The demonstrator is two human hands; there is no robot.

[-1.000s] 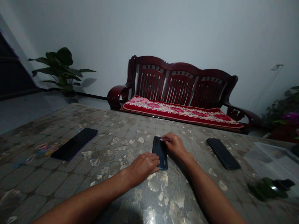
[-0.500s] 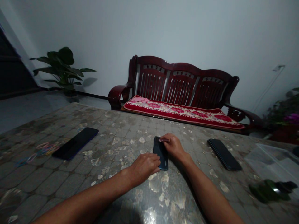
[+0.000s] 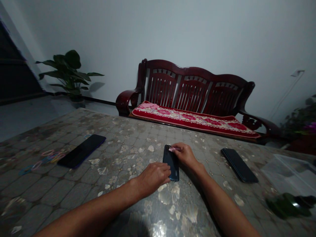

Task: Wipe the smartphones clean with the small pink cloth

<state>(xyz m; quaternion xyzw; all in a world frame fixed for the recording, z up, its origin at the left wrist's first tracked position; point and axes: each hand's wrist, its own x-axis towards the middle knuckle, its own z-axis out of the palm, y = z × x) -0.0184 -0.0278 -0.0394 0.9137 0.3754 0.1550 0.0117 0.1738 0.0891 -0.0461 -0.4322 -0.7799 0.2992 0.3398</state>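
Observation:
A dark smartphone (image 3: 174, 166) lies back side up on the table, its camera end pointing away from me. My left hand (image 3: 155, 176) grips its left edge, the fingers bent over the lower part of the back. At the top end, my right hand (image 3: 183, 153) pinches a small pale pink cloth (image 3: 172, 149) against the back beside the camera area. Most of the cloth is hidden by the fingers. Another dark phone (image 3: 82, 151) lies to the left, and a third dark phone (image 3: 239, 165) lies to the right.
Coloured elastic bands (image 3: 48, 158) lie by the left phone. At the right are a clear plastic box (image 3: 283, 169) and a green bottle (image 3: 286, 205) with a black top. Behind the patterned table (image 3: 118, 131) stands a wooden bench (image 3: 190, 89) with a red cushion; a potted plant (image 3: 70, 70) is at left.
The cloth under my right fingers has shifted slightly on the phone's back and shows a little more. My left hand keeps its hold. The whole view has moved slightly.

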